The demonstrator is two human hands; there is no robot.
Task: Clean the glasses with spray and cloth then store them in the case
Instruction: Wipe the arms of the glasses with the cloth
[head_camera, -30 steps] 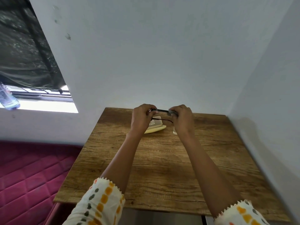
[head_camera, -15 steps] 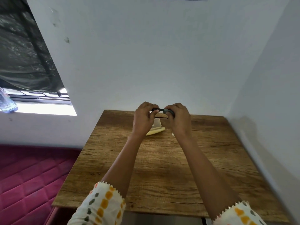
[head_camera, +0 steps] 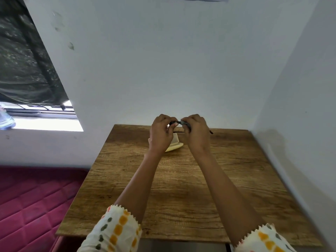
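Over the far end of the wooden table point(head_camera: 181, 188), you hold both hands raised side by side, backs toward you. Your left hand point(head_camera: 161, 135) and right hand point(head_camera: 197, 135) each curl their fingers round one pair of dark glasses point(head_camera: 174, 122), held between them above one pale open case point(head_camera: 176, 144) on that table.

- The table point(head_camera: 181, 197) looks like wood: brown, with dark grain lines, matt and slightly rough
- The glasses point(head_camera: 175, 122) have a thin black frame, plastic by the look, with a faint shine
- The case point(head_camera: 175, 144) is pale yellow, smooth and hard-looking
- The wall point(head_camera: 163, 60) is painted white, matt, with a few dark smudges
- The sleeves point(head_camera: 116, 231) are printed cloth with a zigzag-cut edge
- The magenta pad point(head_camera: 27, 197) is quilted cloth
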